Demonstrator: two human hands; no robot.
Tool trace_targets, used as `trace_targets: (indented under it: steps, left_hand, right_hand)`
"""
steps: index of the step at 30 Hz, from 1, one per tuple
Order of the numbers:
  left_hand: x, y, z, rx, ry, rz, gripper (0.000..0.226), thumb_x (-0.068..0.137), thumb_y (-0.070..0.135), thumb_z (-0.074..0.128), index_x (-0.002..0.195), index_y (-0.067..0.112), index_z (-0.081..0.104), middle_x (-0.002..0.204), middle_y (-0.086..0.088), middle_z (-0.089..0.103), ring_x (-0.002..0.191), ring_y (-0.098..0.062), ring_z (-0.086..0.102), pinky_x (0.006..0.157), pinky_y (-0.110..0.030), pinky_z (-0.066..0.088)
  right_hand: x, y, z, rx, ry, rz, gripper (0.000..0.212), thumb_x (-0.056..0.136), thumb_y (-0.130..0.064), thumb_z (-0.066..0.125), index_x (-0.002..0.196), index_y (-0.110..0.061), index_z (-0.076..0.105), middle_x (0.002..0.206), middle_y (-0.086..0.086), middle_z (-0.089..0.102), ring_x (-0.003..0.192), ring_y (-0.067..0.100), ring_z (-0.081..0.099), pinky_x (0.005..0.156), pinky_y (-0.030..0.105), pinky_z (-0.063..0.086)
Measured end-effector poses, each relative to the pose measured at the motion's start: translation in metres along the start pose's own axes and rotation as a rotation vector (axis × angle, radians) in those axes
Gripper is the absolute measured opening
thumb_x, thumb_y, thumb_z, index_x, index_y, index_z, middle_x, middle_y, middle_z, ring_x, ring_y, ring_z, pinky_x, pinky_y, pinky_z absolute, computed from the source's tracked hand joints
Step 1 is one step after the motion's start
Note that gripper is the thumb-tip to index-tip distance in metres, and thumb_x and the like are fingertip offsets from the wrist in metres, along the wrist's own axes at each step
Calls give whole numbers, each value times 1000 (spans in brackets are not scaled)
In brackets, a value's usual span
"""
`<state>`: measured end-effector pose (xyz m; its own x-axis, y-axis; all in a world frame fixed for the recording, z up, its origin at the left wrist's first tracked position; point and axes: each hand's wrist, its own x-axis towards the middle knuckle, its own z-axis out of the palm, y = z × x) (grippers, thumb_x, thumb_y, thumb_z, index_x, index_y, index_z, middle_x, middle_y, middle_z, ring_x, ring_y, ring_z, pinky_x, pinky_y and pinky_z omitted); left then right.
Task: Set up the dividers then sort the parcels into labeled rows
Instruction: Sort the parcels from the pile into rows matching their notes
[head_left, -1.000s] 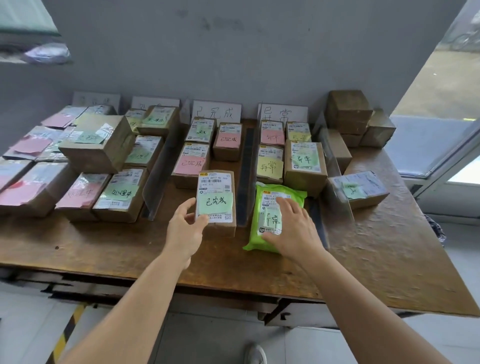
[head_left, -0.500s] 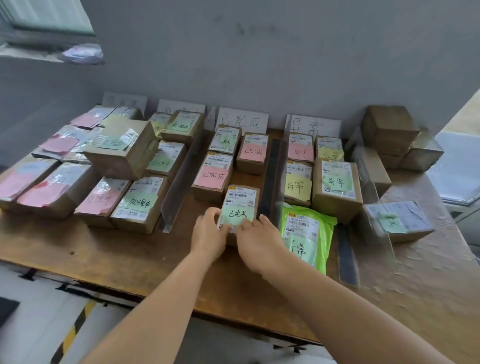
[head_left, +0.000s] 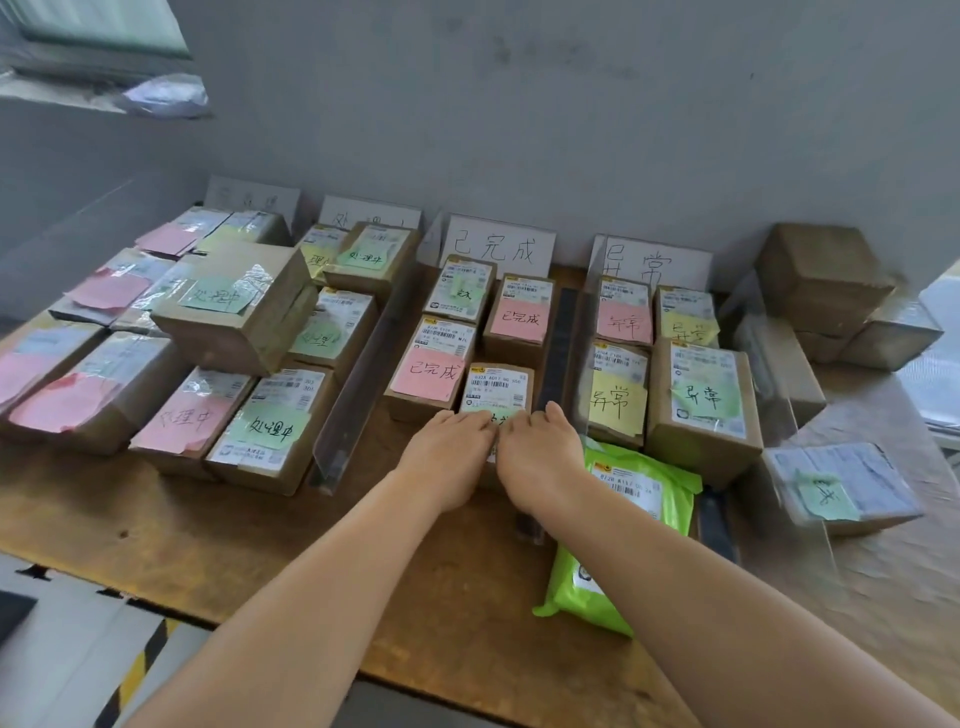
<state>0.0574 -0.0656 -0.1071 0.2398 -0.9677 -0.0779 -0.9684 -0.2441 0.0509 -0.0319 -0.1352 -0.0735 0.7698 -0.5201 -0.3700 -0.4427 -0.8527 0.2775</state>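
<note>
On the worktop (head_left: 218, 525) at centre frame, our left hand (head_left: 447, 457) and right hand (head_left: 540, 457) press flat, fingers straight, on a parcel (head_left: 498, 387); its green note is mostly hidden.

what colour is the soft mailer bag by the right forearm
Bright lime green, with a white shipping label; the soft mailer bag shows in the head view.

Plastic bag (head_left: 165, 95) (crumpled) on ledge (head_left: 47, 88).

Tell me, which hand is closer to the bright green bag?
The right hand. Its wrist and forearm pass right beside the green mailer bag and cover its left edge, while the left hand sits farther left, on the small box with the green note.
</note>
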Motion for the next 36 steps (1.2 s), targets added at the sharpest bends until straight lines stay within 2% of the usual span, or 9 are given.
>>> trace_targets:
  steps: [3, 7, 12, 15, 18, 24, 36]
  left_hand:
    - [16, -2, -1, -2, 16, -22, 51, 92, 12, 56, 141, 17, 41, 145, -1, 41, 135, -16, 36, 111, -30, 23]
    - [30, -5, -3, -19, 38, -56, 44, 91, 9, 55, 133, 17, 47, 134, 0, 48, 127, -17, 44, 105, -30, 29]
    - [32, -1, -7, -20, 31, -87, 45, 90, 10, 56, 133, 17, 46, 133, 0, 49, 125, -16, 45, 105, -30, 30]
    - [25, 2, -13, -21, 34, -109, 56, 92, 16, 57, 143, 16, 35, 145, -2, 40, 135, -18, 35, 110, -31, 26]
    - [13, 8, -25, -44, 66, -140, 64, 95, 26, 54, 150, 17, 22, 155, -2, 26, 144, -18, 22, 116, -33, 17]
    - [-16, 33, -58, -86, 146, -107, 64, 96, 34, 51, 150, 18, 21, 156, -1, 25, 144, -18, 19, 117, -34, 14]
    - [-61, 124, -94, -195, 196, 69, 66, 96, 42, 48, 151, 20, 19, 156, 0, 25, 144, -18, 18, 116, -35, 15]
  right_hand:
    - [11, 8, -3, 20, 3, 13, 45, 99, -22, 37, 141, -7, 38, 142, 13, 43, 132, 28, 37, 115, 41, 13]
    - [23, 16, -4, 59, -12, 29, 48, 99, -19, 34, 145, -5, 31, 147, 15, 37, 137, 29, 31, 118, 41, 9]
    - [21, 21, -7, 100, 11, 21, 54, 95, -20, 44, 145, -6, 29, 147, 13, 36, 138, 29, 29, 117, 41, 10]
    - [10, 25, -10, 170, 84, 20, 62, 92, -20, 51, 147, -6, 25, 149, 13, 32, 139, 28, 25, 118, 42, 9]
    - [-8, 29, -10, 256, 172, 54, 68, 90, -18, 53, 148, -7, 21, 152, 12, 27, 142, 28, 21, 119, 42, 10]
    - [-59, 36, -9, 359, 357, 143, 67, 91, -26, 55, 147, -11, 22, 147, 7, 34, 139, 26, 26, 116, 41, 14]
    - [-183, 72, 22, 451, 465, 337, 70, 89, -41, 58, 145, -18, 22, 151, -1, 29, 143, 19, 20, 118, 38, 12]
